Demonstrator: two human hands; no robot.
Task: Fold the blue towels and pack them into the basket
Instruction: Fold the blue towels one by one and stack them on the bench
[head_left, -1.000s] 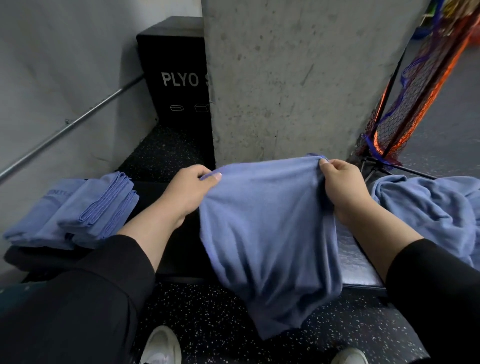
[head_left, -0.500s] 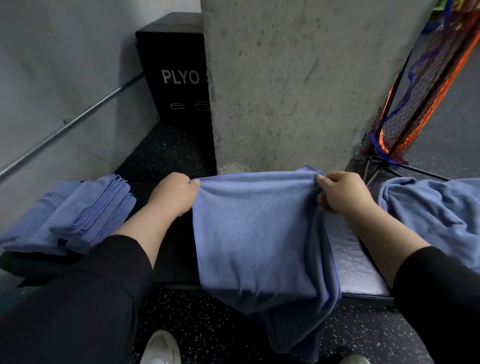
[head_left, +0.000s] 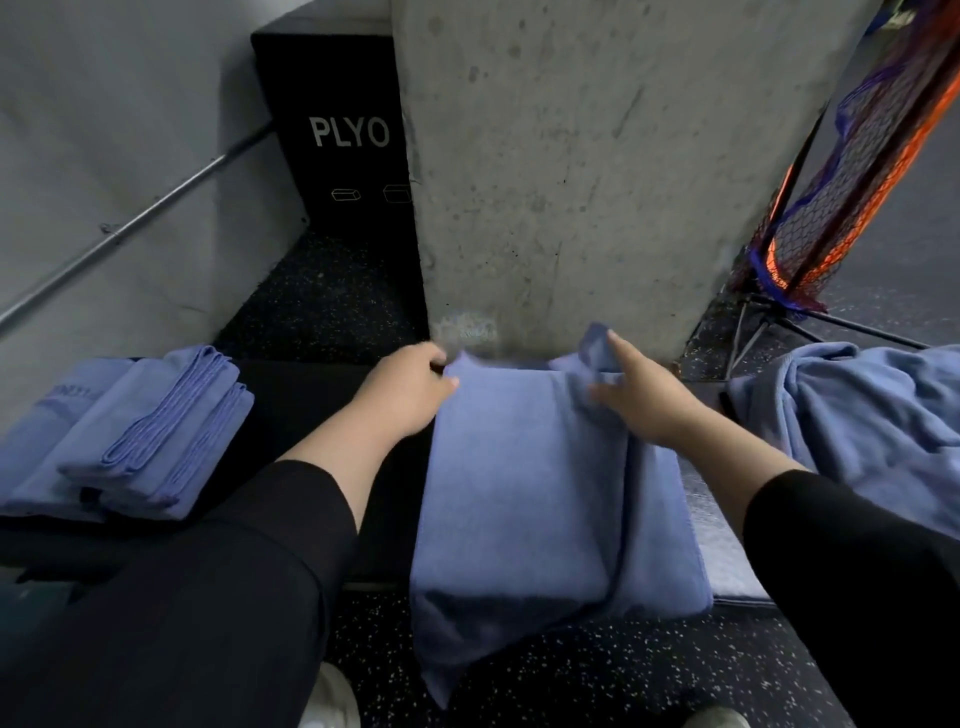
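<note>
A blue towel (head_left: 535, 483) lies spread over the black padded bench (head_left: 322, 400), and its near end hangs off the front edge toward the floor. My left hand (head_left: 405, 395) grips its far left corner with curled fingers. My right hand (head_left: 649, 400) is blurred at the far right corner. Its index finger is straight, its thumb is spread, and the corner stands up beside the finger. Folded blue towels (head_left: 156, 431) are stacked on the bench's left end. A heap of unfolded blue towels (head_left: 857, 415) lies at the right. No basket is plainly visible.
A concrete pillar (head_left: 545, 182) rises directly behind the bench. A black box marked PLYO (head_left: 343, 130) stands at the back left beside a wall with a metal rail (head_left: 130, 223). An orange and blue net on a frame (head_left: 841, 187) leans at the right. Speckled floor lies below.
The towel, held up in the air by both top corners before, now lies laid down over the bench. Both hands moved forward and down, and my right hand's fingers have straightened.
</note>
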